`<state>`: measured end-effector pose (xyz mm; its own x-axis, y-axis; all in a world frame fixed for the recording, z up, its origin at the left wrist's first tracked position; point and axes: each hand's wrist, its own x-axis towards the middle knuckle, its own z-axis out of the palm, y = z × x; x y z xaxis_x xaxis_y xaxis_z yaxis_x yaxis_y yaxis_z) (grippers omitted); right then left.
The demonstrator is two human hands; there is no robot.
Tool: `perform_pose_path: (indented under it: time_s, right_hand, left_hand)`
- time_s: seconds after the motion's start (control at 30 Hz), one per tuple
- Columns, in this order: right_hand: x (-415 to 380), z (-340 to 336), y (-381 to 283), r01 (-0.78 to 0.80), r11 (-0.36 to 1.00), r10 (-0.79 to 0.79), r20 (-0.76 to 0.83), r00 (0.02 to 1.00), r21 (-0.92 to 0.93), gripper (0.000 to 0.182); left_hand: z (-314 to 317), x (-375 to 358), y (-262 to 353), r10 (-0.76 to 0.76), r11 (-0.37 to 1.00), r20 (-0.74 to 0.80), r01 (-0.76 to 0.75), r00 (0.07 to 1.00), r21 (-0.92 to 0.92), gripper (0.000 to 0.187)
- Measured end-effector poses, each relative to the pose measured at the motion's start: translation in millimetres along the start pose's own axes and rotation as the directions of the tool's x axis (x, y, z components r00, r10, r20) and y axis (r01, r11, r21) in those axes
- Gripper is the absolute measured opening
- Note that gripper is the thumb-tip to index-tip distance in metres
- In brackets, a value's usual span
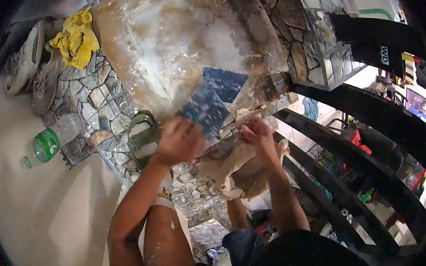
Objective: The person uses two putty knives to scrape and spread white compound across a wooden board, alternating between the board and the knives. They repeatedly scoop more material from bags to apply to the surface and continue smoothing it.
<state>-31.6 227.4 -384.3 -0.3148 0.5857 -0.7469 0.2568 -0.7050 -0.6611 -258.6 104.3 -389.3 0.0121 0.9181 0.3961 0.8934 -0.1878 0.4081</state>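
Observation:
Blurred by motion, my left hand (182,139) is closed at the lower end of a dark blue, white-flecked sheet (205,111), which is smeared too. A second dark blue piece (225,83) lies flat just beyond it on a brown board (117,15) streaked with white powder. To the right, my right hand (260,136) has its fingertips pinched together above a crumpled brown paper bag (240,172). Something small and pale shows at those fingertips, too small to name.
A yellow cloth (78,37) sits left of the board, beside worn shoes (26,63). A green-labelled plastic bottle (47,144) lies at lower left on stone-patterned flooring. Dark curved slats (357,139) run along the right, with household items beyond them.

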Motion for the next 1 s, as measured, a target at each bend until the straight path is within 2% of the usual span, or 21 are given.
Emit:
perform_pose_path:
  time_s: [0.03,0.07,0.1,0.17,0.2,0.23,0.33,0.43,0.53,0.6,0.63,0.73,0.83,0.93,1.0]
  right_hand:
    - [18,-6,18,0.062,0.996,-0.06,0.034,0.998,-0.07,0.032]
    - [38,-7,29,0.102,0.941,-0.124,-0.047,0.991,-0.324,0.036]
    - [58,-5,39,0.108,0.821,-0.202,-0.108,0.973,-0.56,0.039]
    - [81,15,31,0.034,0.587,-0.356,-0.22,0.908,-0.809,0.05]
    - [85,31,17,-0.025,0.528,-0.424,-0.289,0.859,-0.849,0.056]
    - [91,42,11,-0.088,0.472,-0.494,-0.346,0.798,-0.877,0.062]
    - [97,58,10,-0.196,0.528,-0.512,-0.494,0.703,-0.826,0.07]
    - [99,68,16,-0.238,0.472,-0.542,-0.492,0.682,-0.849,0.07]
    - [104,73,21,-0.282,0.379,-0.612,-0.467,0.638,-0.881,0.07]
    - [104,72,15,-0.299,0.5,-0.485,-0.549,0.68,-0.812,0.069]
    - [103,73,11,-0.313,0.556,-0.417,-0.584,0.697,-0.77,0.069]
    - [107,70,8,-0.262,0.596,-0.369,-0.548,0.751,-0.759,0.073]
    - [114,62,23,-0.211,0.59,-0.42,-0.52,0.744,-0.779,0.091]
    - [112,66,30,-0.273,0.355,-0.531,-0.434,0.728,-0.894,0.089]
    - [107,67,13,-0.319,0.308,-0.397,-0.426,0.813,-0.896,0.092]
  left_hand:
    - [-5,11,-13,-0.114,0.993,-0.029,0.114,0.993,0.008,0.012]
    - [-10,20,-30,-0.073,0.981,0.006,0.071,0.997,0.179,0.012]
    - [-13,26,-41,-0.042,0.94,0.048,0.023,0.998,0.341,0.012]
    - [-14,38,-46,-0.165,0.923,0.082,0.125,0.983,0.363,0.011]
    - [-14,41,-47,-0.222,0.911,0.097,0.171,0.97,0.376,0.011]
    - [-9,37,-44,-0.238,0.897,0.2,0.136,0.95,0.421,0.011]
    - [17,25,-20,-0.274,0.913,0.346,0.131,0.897,0.386,0.019]
    - [45,3,-2,-0.313,0.905,0.438,0.124,0.843,0.407,0.028]
    - [47,-11,-6,-0.284,0.93,0.437,0.134,0.853,0.344,0.032]
    - [42,-13,-11,-0.278,0.94,0.424,0.152,0.862,0.307,0.031]
    - [39,-12,-14,-0.273,0.945,0.417,0.159,0.867,0.287,0.03]
    - [40,-19,-28,-0.318,0.946,0.334,0.273,0.887,0.173,0.032]
    - [43,-40,-48,-0.402,0.915,0.061,0.403,0.914,-0.004,0.035]
    - [38,-44,-49,-0.428,0.902,-0.039,0.43,0.903,0.038,0.037]
    - [37,-41,-50,-0.454,0.889,-0.082,0.457,0.887,0.018,0.035]
